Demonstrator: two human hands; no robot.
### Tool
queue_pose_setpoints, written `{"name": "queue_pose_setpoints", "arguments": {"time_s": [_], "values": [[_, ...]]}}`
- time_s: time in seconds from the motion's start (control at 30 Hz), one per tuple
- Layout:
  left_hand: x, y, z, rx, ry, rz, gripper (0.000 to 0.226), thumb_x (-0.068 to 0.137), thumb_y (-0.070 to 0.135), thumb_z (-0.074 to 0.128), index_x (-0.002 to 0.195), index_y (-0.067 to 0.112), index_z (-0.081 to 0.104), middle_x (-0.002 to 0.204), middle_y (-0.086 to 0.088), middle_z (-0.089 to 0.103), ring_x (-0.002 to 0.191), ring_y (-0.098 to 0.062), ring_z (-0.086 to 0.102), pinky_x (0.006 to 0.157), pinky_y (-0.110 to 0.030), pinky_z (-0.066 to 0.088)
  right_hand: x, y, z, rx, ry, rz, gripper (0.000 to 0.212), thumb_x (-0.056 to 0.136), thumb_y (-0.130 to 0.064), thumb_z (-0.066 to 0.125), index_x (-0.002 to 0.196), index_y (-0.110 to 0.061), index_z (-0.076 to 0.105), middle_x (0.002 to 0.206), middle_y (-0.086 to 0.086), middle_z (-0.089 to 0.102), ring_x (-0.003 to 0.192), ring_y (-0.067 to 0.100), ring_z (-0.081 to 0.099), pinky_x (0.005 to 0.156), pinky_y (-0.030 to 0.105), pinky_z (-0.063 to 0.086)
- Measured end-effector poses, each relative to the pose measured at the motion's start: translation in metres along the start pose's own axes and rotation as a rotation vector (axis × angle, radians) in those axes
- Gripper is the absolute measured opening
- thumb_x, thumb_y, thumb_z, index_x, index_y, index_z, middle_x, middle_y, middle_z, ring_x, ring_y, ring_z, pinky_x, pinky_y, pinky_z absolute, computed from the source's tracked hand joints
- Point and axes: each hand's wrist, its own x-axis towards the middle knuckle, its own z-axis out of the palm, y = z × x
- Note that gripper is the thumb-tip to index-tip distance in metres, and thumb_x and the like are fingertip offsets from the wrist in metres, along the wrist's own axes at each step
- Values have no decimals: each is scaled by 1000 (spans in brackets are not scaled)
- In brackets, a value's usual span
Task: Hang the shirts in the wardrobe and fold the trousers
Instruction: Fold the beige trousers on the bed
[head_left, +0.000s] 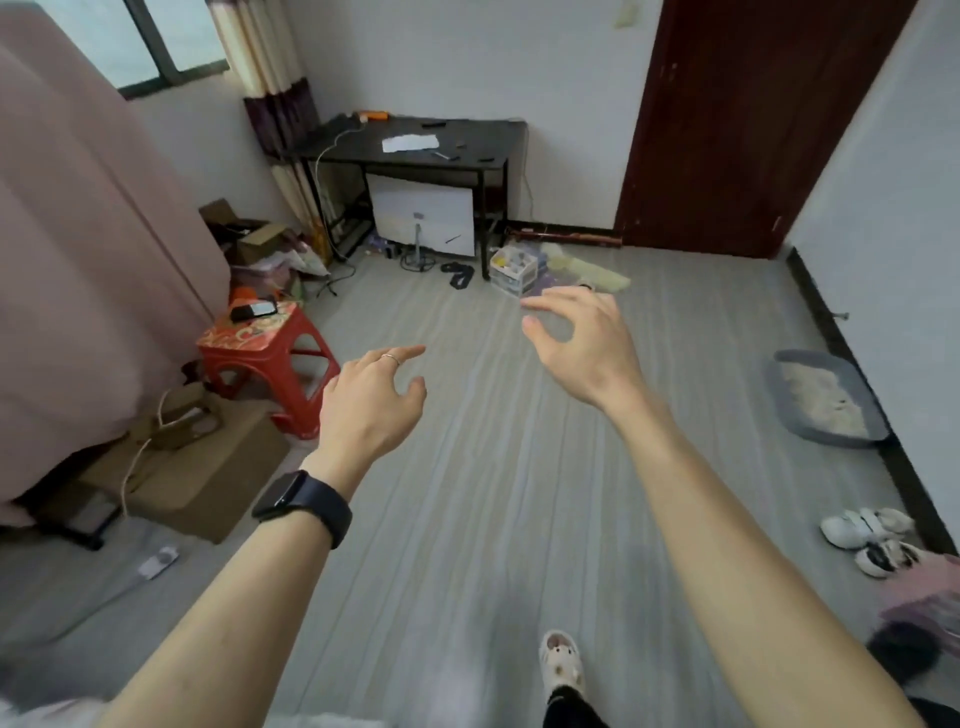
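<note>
We hold 2 bare hands out over the floor (467, 519). The left hand (369, 400) and right hand (582, 343) are loosely spread and grip nothing. Pink cloth (924, 592) lies blurred at the right edge.

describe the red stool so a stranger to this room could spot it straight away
Find the big pink drape on the left. At its foot, on the grey floor, stands the red plastic stool, beyond a cardboard box. It is the only bright red thing there, with a black device on its patterned top.
</note>
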Motion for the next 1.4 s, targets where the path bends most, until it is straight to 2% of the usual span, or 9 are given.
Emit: {"name": "queue_pose_setpoints", "arguments": {"time_s": [0.17,0.37,0.53,0.67,0.77,0.9,1.03,1.13,1.4], "values": [[90,-26,37,-5,-77,-139,46,95,37,51,141,38,54,145,-2,56,133,-28,49,108,-49,42,74,40,54,-23,-172,-66,26,96,-42,59,119,-36,72,130,-11,62,125,18,45,106,27,33],[144,-85,20,24,18,-336,48,95,34,54,143,37,53,145,2,56,131,-26,51,106,-45,44,170,17,130,-30,-312,-239,29,96,-32,59,123,-34,71,128,-10,63,121,21,47,105,32,37],[117,-177,-37,65,209,-619,48,94,35,55,142,38,55,144,3,57,127,-25,55,103,-43,46,212,-80,229,89,-502,-507,36,92,-43,52,122,-37,70,126,-10,64,121,21,51,106,34,42],[84,-246,-84,81,354,-811,49,94,35,57,143,36,54,143,0,59,126,-27,56,101,-41,47,216,-180,301,203,-615,-696,33,92,-42,56,121,-37,70,127,-11,63,125,18,47,104,45,44],[56,-312,-128,88,487,-932,56,93,33,59,148,35,49,140,-4,61,125,-29,57,102,-42,47,211,-274,362,256,-697,-849,31,94,-42,59,123,-38,69,130,-11,61,128,18,44,105,46,44],[30,-380,-186,128,579,-1075,57,92,38,54,149,37,47,135,-4,64,122,-31,57,103,-45,47,205,-377,421,298,-779,-993,32,96,-42,58,127,-38,67,134,-10,60,130,19,42,107,46,42],[10,-441,-238,159,682,-1173,52,94,36,53,147,34,51,145,3,56,132,-24,51,107,-43,44,203,-467,469,349,-829,-1092,33,98,-42,56,130,-38,65,136,-10,58,133,20,39,107,45,42],[-2,-474,-256,184,700,-1229,49,95,33,54,144,33,53,147,7,54,135,-19,48,108,-38,41,193,-514,503,393,-869,-1134,33,97,-43,57,129,-38,65,136,-10,59,132,22,40,106,47,43],[-52,-589,-284,194,795,-1494,45,97,35,52,142,32,55,145,7,54,132,-20,50,107,-38,40,148,-648,637,472,-1056,-1351,36,98,-47,54,131,-38,63,135,-12,59,131,21,41,107,44,42]]}}
